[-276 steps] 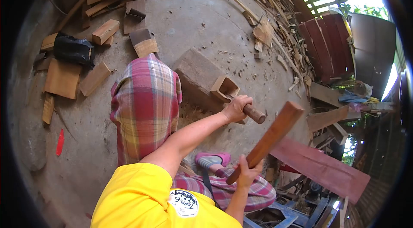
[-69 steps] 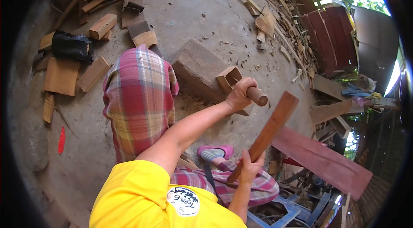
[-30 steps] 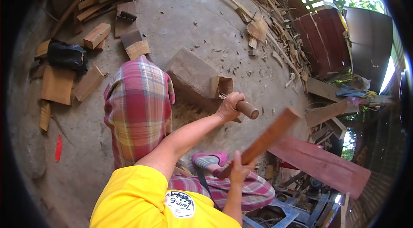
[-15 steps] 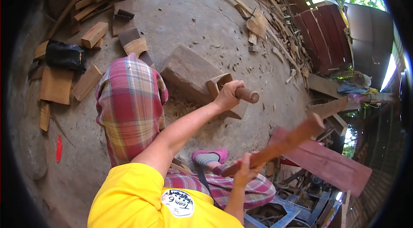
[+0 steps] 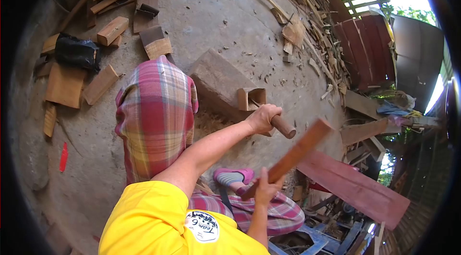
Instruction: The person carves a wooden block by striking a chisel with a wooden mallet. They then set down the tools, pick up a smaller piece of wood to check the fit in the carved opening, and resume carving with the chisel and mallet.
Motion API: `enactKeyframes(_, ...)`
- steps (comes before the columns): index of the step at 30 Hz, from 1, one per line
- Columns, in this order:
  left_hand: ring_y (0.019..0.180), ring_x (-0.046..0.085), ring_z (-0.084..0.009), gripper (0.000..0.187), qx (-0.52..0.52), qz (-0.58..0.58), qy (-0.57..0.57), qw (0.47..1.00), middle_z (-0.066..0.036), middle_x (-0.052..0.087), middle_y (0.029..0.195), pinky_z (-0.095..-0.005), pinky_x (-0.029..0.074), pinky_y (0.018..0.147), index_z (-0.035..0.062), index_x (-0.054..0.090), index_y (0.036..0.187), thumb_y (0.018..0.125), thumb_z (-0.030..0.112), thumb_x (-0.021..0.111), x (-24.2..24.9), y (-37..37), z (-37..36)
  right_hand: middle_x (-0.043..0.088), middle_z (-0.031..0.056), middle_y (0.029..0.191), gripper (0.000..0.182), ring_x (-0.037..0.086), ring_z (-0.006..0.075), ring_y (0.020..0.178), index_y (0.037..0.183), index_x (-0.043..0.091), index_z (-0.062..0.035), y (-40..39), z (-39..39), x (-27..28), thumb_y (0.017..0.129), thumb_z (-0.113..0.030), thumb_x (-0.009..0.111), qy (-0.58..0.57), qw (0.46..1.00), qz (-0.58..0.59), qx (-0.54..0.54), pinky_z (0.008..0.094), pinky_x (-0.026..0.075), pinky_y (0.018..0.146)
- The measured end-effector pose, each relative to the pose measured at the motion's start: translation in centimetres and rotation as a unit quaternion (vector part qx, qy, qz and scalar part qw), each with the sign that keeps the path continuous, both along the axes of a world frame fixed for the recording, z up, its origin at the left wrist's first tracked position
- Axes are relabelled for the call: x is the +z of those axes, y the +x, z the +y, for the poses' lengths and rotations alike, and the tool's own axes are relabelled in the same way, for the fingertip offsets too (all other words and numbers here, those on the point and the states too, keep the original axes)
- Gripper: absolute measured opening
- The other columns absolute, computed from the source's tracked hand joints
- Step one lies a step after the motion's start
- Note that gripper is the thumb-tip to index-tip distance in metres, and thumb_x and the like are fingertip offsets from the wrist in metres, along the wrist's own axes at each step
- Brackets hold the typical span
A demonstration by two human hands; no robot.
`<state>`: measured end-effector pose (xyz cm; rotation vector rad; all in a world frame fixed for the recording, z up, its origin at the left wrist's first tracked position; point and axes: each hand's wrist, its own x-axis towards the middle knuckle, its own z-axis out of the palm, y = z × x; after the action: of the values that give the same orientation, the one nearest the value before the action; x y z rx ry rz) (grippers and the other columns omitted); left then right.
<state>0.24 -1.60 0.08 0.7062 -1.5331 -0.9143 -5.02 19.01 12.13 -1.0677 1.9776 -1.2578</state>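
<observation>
My left hand is wrapped round the wooden handle of a chisel. Its thin metal shank runs into the opening of a hollowed wooden block. That workpiece leans against a thick, weathered wood beam on the floor. In my right hand is a long wooden mallet, gripped near its lower end and slanting up to the right. The mallet's upper end is slightly blurred, apart from the chisel handle. My left hand hides part of the workpiece.
Cut wood blocks and a black plastic-wrapped bundle lie at left, near a red strip. Wood scraps line the upper right. A reddish plank slants at lower right above a blue metal frame. My knee is beside the beam.
The mallet has swung down and left, closer to the chisel handle. The chisel handle now points more downward, and the hollowed block appears turned. The view has shifted slightly.
</observation>
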Motion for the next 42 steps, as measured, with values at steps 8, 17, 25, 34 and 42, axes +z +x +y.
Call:
enactKeyframes(8, 0.080, 0.057, -0.0378, 0.026, -0.002, 0.038, 0.028, 0.999, -0.016, 0.057, 0.080, -0.0422, 0.045, 0.069, 0.0031, 0.051, 0.085, 0.065, 0.000, 0.067, 0.5, 0.1, 0.0, 0.054, 0.0053, 0.078, 0.051, 0.056, 0.0136, 0.054, 0.120, 0.044, -0.0013, -0.9, 0.1, 2.9, 0.080, -0.006, 0.074, -0.033, 0.999, 0.003, 0.021, 0.0266, 0.049, 0.050)
enactKeyframes(17, 0.066, 0.052, -0.0249, 0.016, 0.016, 0.134, 0.125, 0.983, -0.015, 0.053, 0.072, -0.0336, 0.043, 0.061, 0.0031, 0.052, 0.083, 0.074, 0.000, 0.065, 0.3, 0.9, -1.3, 0.061, 0.0050, 0.078, 0.042, 0.056, 0.0129, 0.064, 0.105, 0.057, -0.0013, -2.8, -3.0, 2.3, 0.074, -0.016, 0.081, 0.051, 0.990, 0.070, 0.116, 0.0300, 0.047, 0.058)
enactKeyframes(25, 0.072, 0.046, -0.0086, 0.015, 0.020, 0.026, 0.115, 0.993, -0.005, 0.049, 0.071, -0.0282, 0.043, 0.062, 0.0030, 0.052, 0.083, 0.081, 0.004, 0.068, 1.3, 1.6, 0.6, 0.060, 0.0022, 0.074, 0.040, 0.057, 0.0111, 0.060, 0.102, 0.057, -0.0035, -2.6, -4.2, 3.9, 0.074, -0.018, 0.083, 0.001, 0.991, -0.073, 0.111, 0.0278, 0.047, 0.054)
enactKeyframes(34, 0.060, 0.057, -0.0060, 0.020, -0.041, 0.081, 0.252, 0.963, 0.000, 0.064, 0.073, -0.0267, 0.047, 0.054, 0.0052, 0.057, 0.082, 0.082, 0.012, 0.076, 2.2, 1.4, -3.1, 0.063, 0.0065, 0.080, 0.048, 0.060, 0.0143, 0.061, 0.110, 0.057, -0.0017, -5.8, -2.6, 5.0, 0.074, -0.021, 0.082, 0.120, 0.981, -0.085, 0.125, 0.0308, 0.050, 0.055)
enactKeyframes(42, 0.073, 0.059, -0.0065, 0.017, 0.035, -0.023, 0.192, 0.981, 0.000, 0.065, 0.078, -0.0278, 0.049, 0.065, 0.0044, 0.060, 0.089, 0.082, 0.011, 0.074, 1.9, -0.3, -2.1, 0.066, 0.0159, 0.084, 0.050, 0.066, 0.0297, 0.079, 0.117, 0.053, -0.0039, -8.4, -5.2, 10.3, 0.074, -0.016, 0.075, -0.041, 0.988, 0.082, 0.122, 0.0386, 0.052, 0.073)
